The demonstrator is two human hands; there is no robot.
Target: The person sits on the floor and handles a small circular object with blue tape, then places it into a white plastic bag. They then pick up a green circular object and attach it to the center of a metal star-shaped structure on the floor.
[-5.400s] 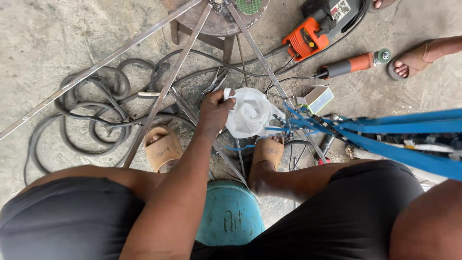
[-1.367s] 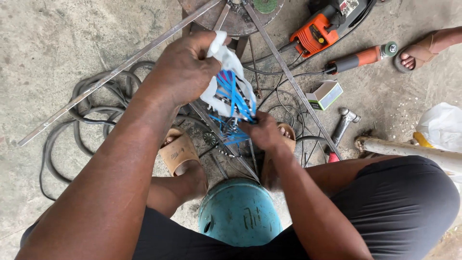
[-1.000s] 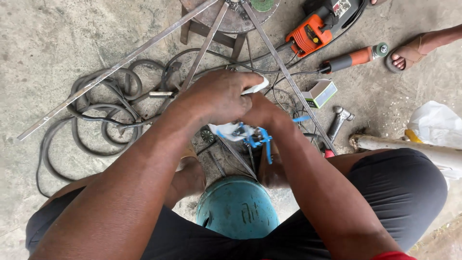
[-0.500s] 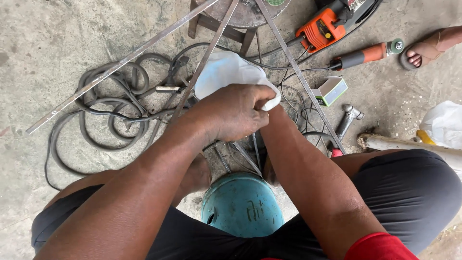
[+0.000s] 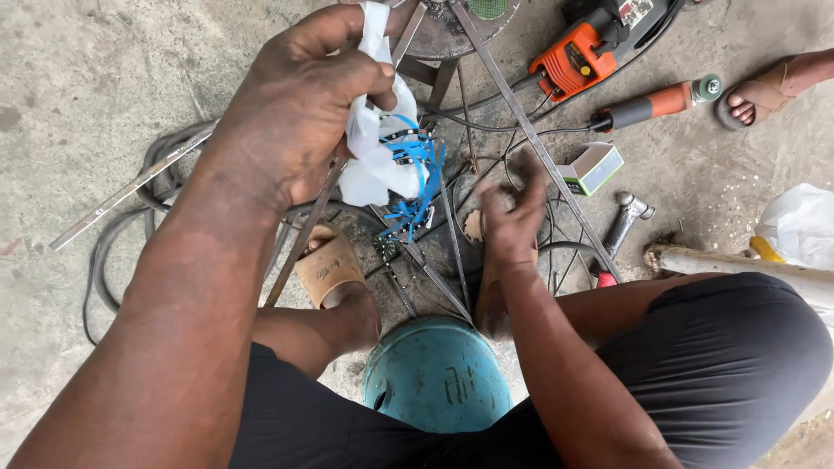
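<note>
My left hand is raised at the upper left and grips a crumpled white plastic bag. Blue strips with small dark metal pieces hang out of the bag's right side. My right hand is lower and to the right of the bag, blurred, fingers spread, holding nothing that I can see. Both hands are above thin metal rods that cross over the concrete floor. I sit on a teal cylinder between my knees.
An orange power tool, an orange-handled grinder, a small box and a metal hammer-like tool lie on the right. Black cables coil at the left. Another person's sandalled foot shows top right. A white bag lies far right.
My left hand has lifted the white bag higher and the blue strips hang out again. My right hand has let go of the bundle and dropped away to the right.
</note>
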